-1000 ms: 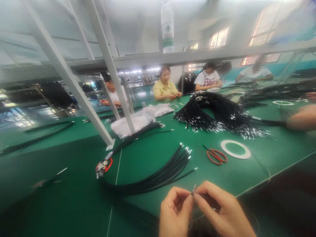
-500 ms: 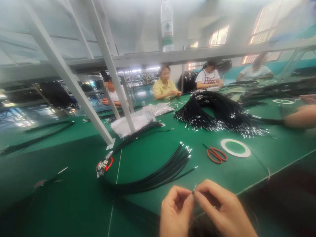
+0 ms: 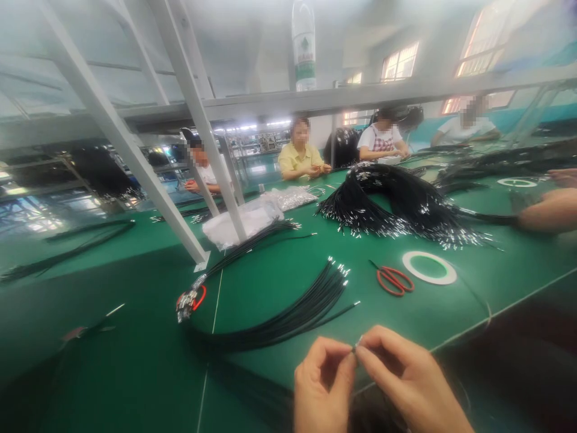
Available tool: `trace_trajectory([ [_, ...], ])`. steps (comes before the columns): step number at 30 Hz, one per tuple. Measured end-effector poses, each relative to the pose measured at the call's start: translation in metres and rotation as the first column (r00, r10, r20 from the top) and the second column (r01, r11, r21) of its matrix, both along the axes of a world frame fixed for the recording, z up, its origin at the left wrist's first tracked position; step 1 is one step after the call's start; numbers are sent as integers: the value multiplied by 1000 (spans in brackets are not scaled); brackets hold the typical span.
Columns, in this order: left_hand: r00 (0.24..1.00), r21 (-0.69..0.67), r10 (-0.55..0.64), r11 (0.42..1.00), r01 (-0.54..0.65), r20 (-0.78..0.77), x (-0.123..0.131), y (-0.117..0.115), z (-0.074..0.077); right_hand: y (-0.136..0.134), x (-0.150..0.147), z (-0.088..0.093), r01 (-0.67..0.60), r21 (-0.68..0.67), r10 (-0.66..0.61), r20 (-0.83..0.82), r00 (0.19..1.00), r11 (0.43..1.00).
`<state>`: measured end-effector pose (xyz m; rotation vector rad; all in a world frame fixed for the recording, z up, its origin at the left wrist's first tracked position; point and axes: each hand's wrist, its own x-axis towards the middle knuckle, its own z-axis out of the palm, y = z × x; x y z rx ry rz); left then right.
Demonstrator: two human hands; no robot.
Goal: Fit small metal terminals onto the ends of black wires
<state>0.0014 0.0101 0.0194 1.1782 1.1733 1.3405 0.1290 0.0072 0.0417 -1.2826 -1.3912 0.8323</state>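
At the table's near edge, my left hand (image 3: 321,382) and my right hand (image 3: 403,373) meet fingertip to fingertip, each in a closed pinch. Between them is the end of a thin dark cable (image 3: 359,341) with a small silvery tip; the fingers hide most of it. Just beyond my hands, a bundle of black cables (image 3: 279,325) curves across the green table, its silvery ends pointing right. Red-handled scissors (image 3: 395,281) lie farther off, beside a white tape roll (image 3: 430,268).
A large heap of black cables (image 3: 406,204) covers the far right. White plastic bags (image 3: 243,221) lie behind a grey metal post (image 3: 211,138). Another person's hand (image 3: 550,210) reaches in at the right. Several people sit across the table. A bottle (image 3: 304,48) stands on the shelf.
My fingers have shifted slightly around the cable end, and its silvery tip now leans more to the right. Both hands stay pinched together in nearly the same place.
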Motion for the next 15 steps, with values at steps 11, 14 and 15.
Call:
trace_trajectory([
  [11,895,311,347,915,-258,-279,16,-11,-15,10,13,-5,-162,-183,133,-165,977,970],
  [14,894,353,305,917,-183,-327,18,-11,-20,10,12,-2,-161,-195,121,-203,972,968],
  [15,890,367,319,910,-193,-324,18,-11,-21,9,11,-1,-147,-194,103,-223,969,970],
])
